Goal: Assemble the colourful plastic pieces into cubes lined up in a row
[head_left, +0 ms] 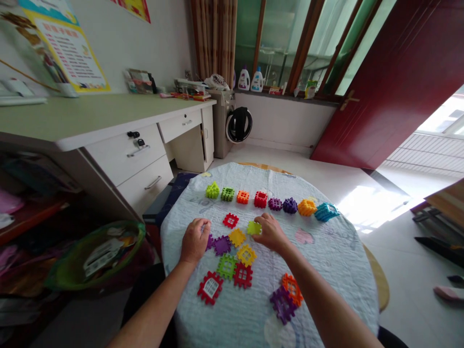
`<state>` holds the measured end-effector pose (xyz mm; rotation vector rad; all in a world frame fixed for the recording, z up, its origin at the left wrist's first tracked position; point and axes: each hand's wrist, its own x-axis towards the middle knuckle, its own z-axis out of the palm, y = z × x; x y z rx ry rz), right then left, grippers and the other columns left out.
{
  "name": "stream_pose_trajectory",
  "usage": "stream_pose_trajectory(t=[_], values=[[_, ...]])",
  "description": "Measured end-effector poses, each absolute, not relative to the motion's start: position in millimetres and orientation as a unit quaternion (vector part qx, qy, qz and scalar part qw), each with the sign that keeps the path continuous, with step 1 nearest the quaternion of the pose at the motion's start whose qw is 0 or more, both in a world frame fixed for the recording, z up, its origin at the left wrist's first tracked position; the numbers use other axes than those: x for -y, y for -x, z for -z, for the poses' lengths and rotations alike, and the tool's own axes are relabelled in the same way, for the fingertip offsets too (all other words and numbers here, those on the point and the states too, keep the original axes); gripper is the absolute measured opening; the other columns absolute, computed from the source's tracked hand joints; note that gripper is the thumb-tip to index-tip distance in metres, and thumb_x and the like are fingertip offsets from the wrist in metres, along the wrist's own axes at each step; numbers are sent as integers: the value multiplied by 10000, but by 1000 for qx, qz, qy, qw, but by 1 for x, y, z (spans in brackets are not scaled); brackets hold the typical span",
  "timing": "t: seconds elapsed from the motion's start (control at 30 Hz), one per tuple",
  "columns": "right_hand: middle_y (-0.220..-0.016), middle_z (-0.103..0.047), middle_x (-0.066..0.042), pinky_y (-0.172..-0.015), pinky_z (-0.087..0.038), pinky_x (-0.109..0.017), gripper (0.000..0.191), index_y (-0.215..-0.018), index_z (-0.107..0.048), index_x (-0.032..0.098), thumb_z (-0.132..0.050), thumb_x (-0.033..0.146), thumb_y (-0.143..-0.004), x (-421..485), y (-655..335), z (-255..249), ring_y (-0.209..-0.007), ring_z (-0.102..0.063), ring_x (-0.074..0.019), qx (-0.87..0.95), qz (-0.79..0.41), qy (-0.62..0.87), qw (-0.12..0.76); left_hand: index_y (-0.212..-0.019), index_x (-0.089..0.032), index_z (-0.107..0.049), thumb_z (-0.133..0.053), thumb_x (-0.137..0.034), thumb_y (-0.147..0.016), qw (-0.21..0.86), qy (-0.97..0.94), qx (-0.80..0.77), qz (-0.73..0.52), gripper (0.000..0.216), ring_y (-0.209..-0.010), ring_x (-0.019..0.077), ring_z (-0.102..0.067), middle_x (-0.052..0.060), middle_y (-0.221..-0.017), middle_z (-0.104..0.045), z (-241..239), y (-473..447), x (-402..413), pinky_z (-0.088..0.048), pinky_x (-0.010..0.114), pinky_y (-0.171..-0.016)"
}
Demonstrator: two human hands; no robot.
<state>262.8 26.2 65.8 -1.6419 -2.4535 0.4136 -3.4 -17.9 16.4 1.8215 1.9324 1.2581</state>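
Note:
My right hand (271, 233) pinches the edge of a flat lime-green toothed building tile (254, 227) above the cloth. To the left, my left hand (195, 239) has its fingers curled in; what they hold, if anything, is hidden. A purple tile (209, 242) shows partly from beside that hand, next to another purple tile (222, 245). Between my hands lie a red window tile (230, 221), a solid yellow tile (237, 237) and a yellow window tile (247, 255). Nearer me are a green window tile (227, 266) and two red ones, one arched (210, 287).
A row of several assembled blocks, including a red one (260, 199) and a teal one (326, 211), stands along the far side of the cloth-covered round table (326, 290). An orange tile (292, 289) and purple tile (283, 304) overlap under my right forearm. A desk (108, 113) stands left.

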Motion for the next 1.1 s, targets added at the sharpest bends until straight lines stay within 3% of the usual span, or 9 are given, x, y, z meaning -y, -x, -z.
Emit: stream_pose_trajectory(t=[0.2,0.43,0.73,1.1], values=[[-1095,-557,-96,-882,-380,-355,439,-1151,-616,195,-682,377,-757,-75,-194,-90,-1001,-493,-242,839,-107,512,147,-866,-200,-624,-424,-373,-899,103,-622,-656,-416,266,-904,239,-607,72,-898,-652,-19,2,19,-482,403,-861],[-1153,-560,-110,-896,-372,-401,444,-1183,-586,205,-632,400,-787,-112,-134,-108,-1063,-472,-280,846,-88,512,122,-850,-217,-615,-436,-312,-887,107,-618,-655,-422,205,-892,234,-609,67,-884,-650,-19,2,19,-480,401,-858],[-1117,-564,-104,-879,-362,-407,423,-1084,-640,205,-647,466,-752,-100,-122,-87,-1049,-448,-287,872,-47,473,115,-914,-206,-615,-465,-247,-844,110,-610,-659,-426,171,-938,248,-606,76,-933,-651,-16,1,20,-474,431,-896],[-1155,-568,-120,-887,-328,-409,434,-1158,-632,209,-635,443,-793,-155,-90,-99,-1104,-424,-302,850,-45,518,89,-894,-216,-599,-486,-192,-813,95,-616,-662,-416,141,-917,243,-592,75,-927,-648,-15,-1,20,-473,436,-880]])
